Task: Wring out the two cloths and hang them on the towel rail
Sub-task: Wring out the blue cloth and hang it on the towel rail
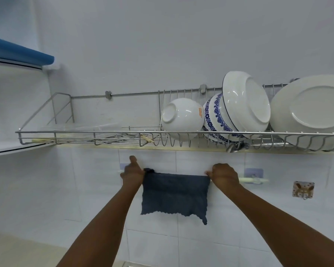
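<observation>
A dark blue cloth [175, 195] hangs spread flat over the white towel rail [253, 180] on the tiled wall. My left hand [132, 174] pinches the cloth's top left corner, thumb raised. My right hand [225, 175] grips the top right corner at the rail. The cloth's lower edge is wavy, with its right corner drooping lowest. Most of the rail is hidden behind the cloth and my hands. A second cloth is not in view.
A steel dish rack [123, 133] runs along the wall just above my hands, holding a white bowl [181, 118], a blue-patterned bowl [213, 118] and white plates [308, 110]. A small adhesive hook [303, 189] sits right of the rail. A blue-edged shelf [21, 53] juts out at upper left.
</observation>
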### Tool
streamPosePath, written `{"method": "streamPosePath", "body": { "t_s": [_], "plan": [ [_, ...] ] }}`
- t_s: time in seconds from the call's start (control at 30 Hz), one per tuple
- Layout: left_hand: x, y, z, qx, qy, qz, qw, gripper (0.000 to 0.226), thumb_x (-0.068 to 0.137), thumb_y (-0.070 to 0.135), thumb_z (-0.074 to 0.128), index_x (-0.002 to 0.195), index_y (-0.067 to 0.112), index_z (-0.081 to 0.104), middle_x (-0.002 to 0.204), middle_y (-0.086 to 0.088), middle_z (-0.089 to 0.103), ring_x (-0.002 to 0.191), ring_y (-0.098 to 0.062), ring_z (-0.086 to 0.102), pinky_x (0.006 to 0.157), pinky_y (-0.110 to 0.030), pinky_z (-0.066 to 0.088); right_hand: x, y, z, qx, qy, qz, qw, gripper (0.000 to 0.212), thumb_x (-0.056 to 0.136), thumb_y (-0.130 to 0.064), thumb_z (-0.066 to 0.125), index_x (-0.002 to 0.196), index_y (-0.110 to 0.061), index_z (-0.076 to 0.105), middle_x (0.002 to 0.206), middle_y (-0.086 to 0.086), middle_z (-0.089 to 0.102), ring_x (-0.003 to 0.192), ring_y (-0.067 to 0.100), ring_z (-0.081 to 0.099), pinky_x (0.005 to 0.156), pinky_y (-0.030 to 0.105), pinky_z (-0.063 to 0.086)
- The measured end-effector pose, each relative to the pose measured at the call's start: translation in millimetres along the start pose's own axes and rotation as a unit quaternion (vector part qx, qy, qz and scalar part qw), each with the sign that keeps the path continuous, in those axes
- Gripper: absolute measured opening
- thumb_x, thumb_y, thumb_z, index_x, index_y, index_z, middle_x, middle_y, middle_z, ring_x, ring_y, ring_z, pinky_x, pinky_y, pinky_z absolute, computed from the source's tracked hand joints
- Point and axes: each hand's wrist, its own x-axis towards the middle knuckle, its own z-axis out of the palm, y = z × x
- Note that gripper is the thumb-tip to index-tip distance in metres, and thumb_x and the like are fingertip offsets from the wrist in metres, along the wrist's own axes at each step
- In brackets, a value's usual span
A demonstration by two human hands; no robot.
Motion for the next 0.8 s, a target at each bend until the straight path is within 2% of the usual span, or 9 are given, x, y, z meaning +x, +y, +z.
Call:
{"method": "streamPosePath", "body": {
  "t_s": [0.07,0.17,0.27,0.37,0.47,0.53,0.63,0.7,0.8],
  "plan": [
    [3,-5,-8,-0.035,0.031,0.009,0.999,0.048,0.082,0.031,0.072,0.114,0.01,0.043,0.1,-0.014,0.062,0.093,-0.033,0.061,0.081,-0.043,0.05,1,-3,0,-0.016,0.014,-0.063,0.998,0.021,0.089,-0.029,0.056,0.089,-0.009,0.062,0.082,0.009,0.062,0.076,0.025,0.059,0.072,0.029,0.047],
    [6,2,-13,0.041,-0.082,0.037,0.995,0.018,0.088,0.018,0.067,0.098,0.004,0.062,0.099,-0.014,0.067,0.091,-0.03,0.066,0.084,-0.035,0.055,-3,-11,5,-0.017,-0.037,-0.137,0.99,0.014,0.086,-0.012,0.053,0.082,-0.01,0.066,0.082,0.008,0.063,0.075,0.022,0.059,0.072,0.026,0.049],
    [-6,-4,-6,0.021,-0.134,0.026,0.99,0.022,0.092,0.023,0.062,0.108,0.009,0.06,0.106,-0.009,0.062,0.103,-0.029,0.063,0.095,-0.037,0.051,-6,-11,11,-0.001,-0.054,-0.182,0.982,0.017,0.086,-0.014,0.053,0.083,-0.016,0.07,0.09,0.006,0.066,0.079,0.022,0.061,0.069,0.026,0.048],
    [-11,-26,-7,0.014,-0.058,0.071,0.996,0.017,0.09,0.025,0.064,0.102,0.017,0.057,0.108,-0.01,0.061,0.101,-0.03,0.061,0.097,-0.045,0.051,-5,-15,13,-0.009,-0.058,-0.184,0.981,0.02,0.086,-0.015,0.051,0.081,-0.016,0.07,0.089,0.007,0.068,0.08,0.024,0.062,0.07,0.029,0.051],
    [-3,-42,-16,0.116,-0.031,0.129,0.984,0.011,0.092,0.025,0.059,0.103,0.024,0.056,0.112,-0.007,0.058,0.111,-0.027,0.054,0.102,-0.039,0.039,-6,-31,12,-0.045,-0.104,-0.168,0.979,0.021,0.087,-0.015,0.046,0.08,-0.017,0.065,0.093,0.005,0.065,0.089,0.025,0.059,0.079,0.03,0.046],
    [1,-49,-20,0.19,-0.005,0.179,0.965,0.023,0.09,0.017,0.061,0.111,0.025,0.056,0.122,-0.004,0.058,0.12,-0.026,0.052,0.11,-0.046,0.029,-9,-40,13,-0.068,-0.118,-0.156,0.978,0.018,0.088,-0.014,0.045,0.081,-0.02,0.06,0.097,0.005,0.06,0.095,0.025,0.056,0.084,0.03,0.041],
    [-5,-60,-21,0.213,-0.001,0.208,0.955,0.034,0.089,0.017,0.062,0.119,0.028,0.051,0.129,-0.002,0.057,0.122,-0.023,0.052,0.114,-0.049,0.025,-12,-41,19,-0.063,-0.067,-0.197,0.976,0.02,0.092,-0.014,0.043,0.092,-0.017,0.063,0.105,0.006,0.063,0.095,0.026,0.055,0.081,0.031,0.039],
    [-7,-70,-20,0.231,0.005,0.222,0.947,0.036,0.092,0.021,0.06,0.126,0.028,0.049,0.136,-0.003,0.055,0.129,-0.025,0.048,0.116,-0.051,0.02,-15,-36,26,-0.071,-0.049,-0.214,0.973,0.024,0.095,-0.019,0.041,0.108,-0.02,0.061,0.115,0.007,0.062,0.102,0.028,0.054,0.088,0.035,0.039],
    [-11,-79,-24,0.268,0.025,0.214,0.939,0.043,0.095,0.026,0.056,0.136,0.026,0.045,0.149,-0.004,0.044,0.143,-0.027,0.031,0.118,-0.053,0.008,-18,-34,33,-0.109,-0.07,-0.228,0.965,0.037,0.098,-0.024,0.038,0.135,-0.026,0.042,0.134,0.007,0.051,0.119,0.03,0.044,0.1,0.041,0.034]
  ]
}}
